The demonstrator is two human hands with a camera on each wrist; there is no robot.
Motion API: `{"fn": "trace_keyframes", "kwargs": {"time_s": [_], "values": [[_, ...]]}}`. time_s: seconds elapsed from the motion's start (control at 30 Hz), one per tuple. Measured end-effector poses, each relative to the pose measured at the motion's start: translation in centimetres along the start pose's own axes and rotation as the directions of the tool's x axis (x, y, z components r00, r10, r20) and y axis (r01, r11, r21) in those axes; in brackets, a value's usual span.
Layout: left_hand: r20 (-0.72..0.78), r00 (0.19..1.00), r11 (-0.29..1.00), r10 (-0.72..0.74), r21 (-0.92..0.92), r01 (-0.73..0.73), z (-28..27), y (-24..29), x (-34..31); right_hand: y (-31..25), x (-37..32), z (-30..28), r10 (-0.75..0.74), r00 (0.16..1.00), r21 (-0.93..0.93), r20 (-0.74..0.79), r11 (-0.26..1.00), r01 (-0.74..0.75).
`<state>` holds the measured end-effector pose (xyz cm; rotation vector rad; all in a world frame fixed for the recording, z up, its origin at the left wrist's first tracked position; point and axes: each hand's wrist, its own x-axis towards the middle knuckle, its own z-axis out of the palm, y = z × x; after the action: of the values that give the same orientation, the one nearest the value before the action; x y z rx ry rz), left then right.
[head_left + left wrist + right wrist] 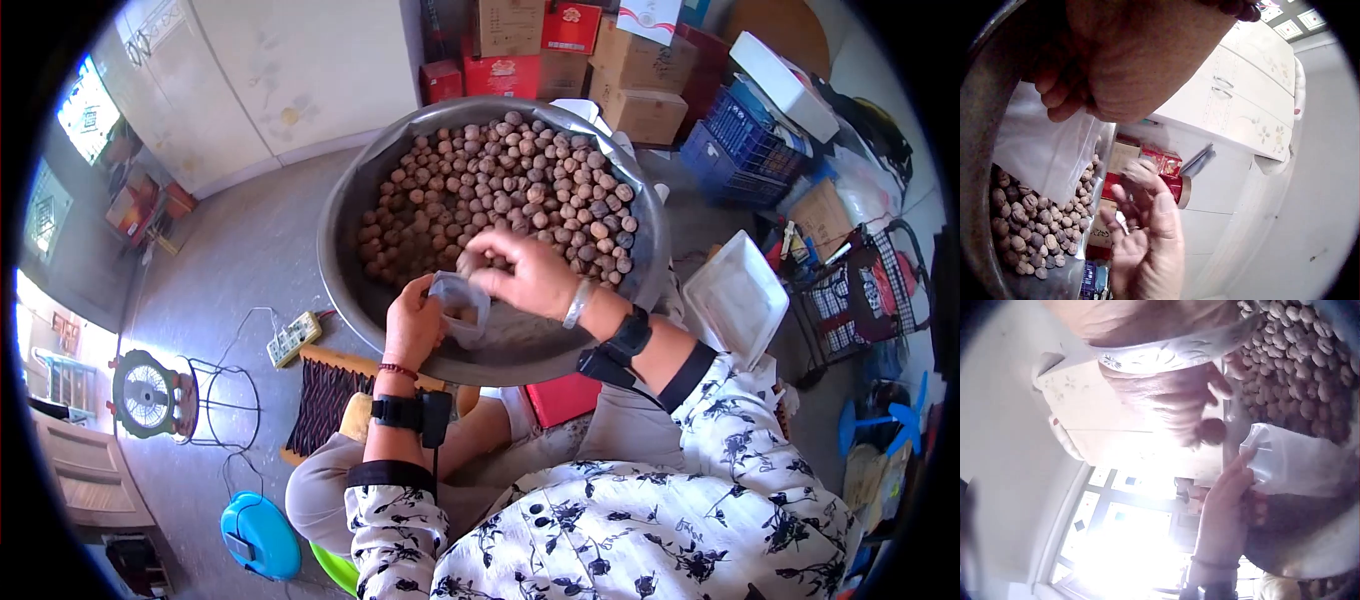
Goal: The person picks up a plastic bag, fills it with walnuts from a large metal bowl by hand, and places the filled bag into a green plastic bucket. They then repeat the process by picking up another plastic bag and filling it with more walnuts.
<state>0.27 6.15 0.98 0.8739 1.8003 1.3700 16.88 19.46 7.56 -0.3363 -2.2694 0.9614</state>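
A wide metal basin [335,270] holds a heap of brown walnuts [510,180]. Over its near side my left hand [408,325] grips the edge of a small clear plastic bag [478,318], its mouth facing up. A little brown shows low inside the bag in the head view. My right hand [535,280] is just above and beside the bag's mouth, blurred. In the right wrist view it pinches a single walnut [1212,431] at its fingertips, close to the bag. The bag hangs in front of the walnuts in the left wrist view.
Stacked cartons [640,65] stand behind the basin, with blue crates [745,150] to their right. A white tray [737,295] leans at the basin's right. To the left are a power strip [294,338] and a small fan [146,395] on the floor.
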Motion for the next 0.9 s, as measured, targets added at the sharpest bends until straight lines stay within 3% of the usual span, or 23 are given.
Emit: {"fn": "trace_keyframes", "kwargs": {"time_s": [0.07, 0.1, 0.2, 0.27, 0.33, 0.4, 0.47, 0.53, 0.6, 0.67, 0.7, 0.8, 0.83, 0.87, 0.9], "values": [[-0.031, 1.000, 1.000, -0.004, -0.013, 0.003, 0.0, 0.0, -0.1, 1.7, -0.5, 0.2, 0.018, 0.993, -0.131, 0.116, 0.991, -0.002], [-0.022, 1.000, 1.000, 0.005, 0.017, -0.004, -0.1, 0.0, -0.1, 2.5, -0.4, 0.0, 0.046, 0.994, -0.147, 0.097, 0.989, -0.032], [-0.032, 0.999, 0.999, 0.011, 0.044, -0.010, -0.1, -0.1, -0.2, 4.9, 0.2, -2.4, 0.336, 0.942, -0.289, 0.007, 0.902, -0.319], [-0.029, 1.000, 0.999, 0.006, 0.041, -0.004, -0.1, -0.2, -0.2, 9.1, 0.2, -4.2, 0.306, 0.948, -0.314, -0.088, 0.895, -0.318], [-0.027, 1.000, 0.999, 0.000, 0.038, 0.001, -0.1, -0.1, -0.2, 10.0, 0.6, -6.3, 0.419, 0.891, -0.414, -0.174, 0.790, -0.452], [-0.011, 1.000, 0.999, -0.026, 0.025, 0.027, -0.1, 0.4, -0.5, 14.1, 0.2, -7.5, 0.366, 0.911, -0.501, -0.189, 0.762, -0.410], [-0.013, 1.000, 0.999, -0.023, 0.023, 0.023, -0.1, 0.1, -0.3, 15.8, -0.1, -7.9, 0.402, 0.899, -0.507, -0.170, 0.747, -0.430], [-0.015, 1.000, 1.000, -0.019, 0.023, 0.019, -0.2, -0.1, -0.2, 16.6, -0.6, -7.6, 0.402, 0.905, -0.649, -0.139, 0.654, -0.390], [-0.010, 1.000, 0.999, -0.026, 0.034, 0.027, -0.2, 0.0, -0.4, 16.3, -0.5, -7.0, 0.582, 0.810, -0.686, -0.079, 0.557, -0.467], [-0.016, 1.000, 0.998, -0.025, 0.051, 0.026, -0.3, 0.2, -0.5, 16.0, -0.7, -6.1, 0.535, 0.844, -0.802, -0.032, 0.490, -0.341], [-0.017, 0.999, 0.998, -0.029, 0.063, 0.030, -0.3, 0.2, -0.5, 16.2, -0.6, -5.9, 0.568, 0.822, -0.827, -0.036, 0.445, -0.344], [-0.018, 0.998, 0.997, -0.058, 0.050, 0.058, -0.5, 0.6, -0.6, 16.6, -0.6, -5.4, 0.510, 0.859, -0.852, -0.037, 0.433, -0.295], [-0.023, 0.998, 0.997, -0.056, 0.053, 0.058, -0.4, 0.5, -0.6, 17.2, -0.8, -5.3, 0.570, 0.818, -0.850, -0.074, 0.393, -0.351], [-0.013, 0.998, 0.998, -0.056, 0.031, 0.056, -0.3, 0.3, -0.5, 17.4, -0.9, -5.5, 0.436, 0.898, -0.838, -0.062, 0.466, -0.285], [-0.003, 0.998, 0.998, -0.055, 0.009, 0.055, -0.3, 0.3, -0.5, 17.6, -1.0, -5.6, 0.436, 0.897, -0.836, -0.070, 0.465, -0.291]]}}
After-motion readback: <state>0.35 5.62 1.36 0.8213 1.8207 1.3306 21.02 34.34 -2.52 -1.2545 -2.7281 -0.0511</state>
